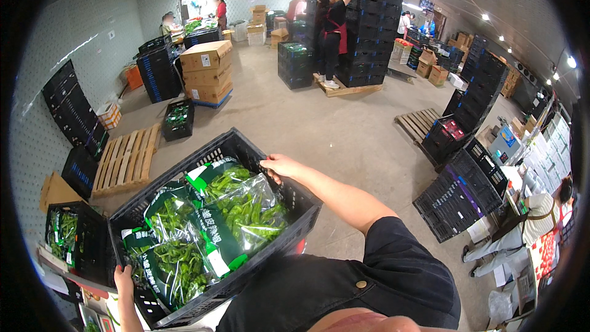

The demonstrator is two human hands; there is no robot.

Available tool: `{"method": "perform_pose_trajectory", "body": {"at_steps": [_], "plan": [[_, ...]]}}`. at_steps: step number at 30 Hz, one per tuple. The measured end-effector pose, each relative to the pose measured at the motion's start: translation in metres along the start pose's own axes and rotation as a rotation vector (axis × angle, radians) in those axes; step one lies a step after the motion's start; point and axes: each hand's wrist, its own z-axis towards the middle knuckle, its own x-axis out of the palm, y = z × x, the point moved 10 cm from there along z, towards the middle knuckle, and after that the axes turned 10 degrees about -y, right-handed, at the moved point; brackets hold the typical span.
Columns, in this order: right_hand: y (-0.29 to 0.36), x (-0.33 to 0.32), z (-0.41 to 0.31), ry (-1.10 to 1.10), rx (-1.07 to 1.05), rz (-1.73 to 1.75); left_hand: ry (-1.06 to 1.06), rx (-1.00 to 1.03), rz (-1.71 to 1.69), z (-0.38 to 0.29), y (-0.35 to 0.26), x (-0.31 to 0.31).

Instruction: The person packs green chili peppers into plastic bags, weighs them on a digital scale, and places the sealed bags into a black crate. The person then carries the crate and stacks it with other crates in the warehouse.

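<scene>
In the head view, a black plastic crate (pixel 256 263) is held tilted in front of my body. Several clear and green printed bags of green peppers (pixel 251 210) lie inside it. My right hand (pixel 280 167) grips the crate's far right end wall, with the fingers over the rim. At the lower left, my left hand (pixel 123 281) holds the opposite end wall near its corner. Both hands are on the same crate. Its underside is hidden.
Another black crate of bagged greens (pixel 83 240) stands at the left, near a wooden pallet (pixel 126 154). A crate with bags (pixel 179 120) and stacked cardboard boxes (pixel 207 71) stand ahead. A person (pixel 333 37) reaches up tall crate stacks (pixel 368 32); more crates (pixel 461 193) are right.
</scene>
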Motion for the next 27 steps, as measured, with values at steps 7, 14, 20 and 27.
{"method": "perform_pose_trajectory", "body": {"at_steps": [7,14,20,27], "plan": [[-0.002,0.003,-0.008,-0.006,0.081,0.057,0.12,-0.198,-0.254,-0.001,0.011,0.01],[0.032,-0.009,-0.101,-0.098,-0.167,-0.004,0.153,-0.146,-0.394,-0.028,-0.026,-0.009],[0.017,-0.071,-0.213,-0.296,-0.261,0.192,0.074,0.019,-0.496,-0.082,-0.107,-0.043],[-0.011,-0.176,-0.321,-0.59,-0.268,0.137,0.254,0.258,-0.535,-0.125,-0.241,0.021]]}}
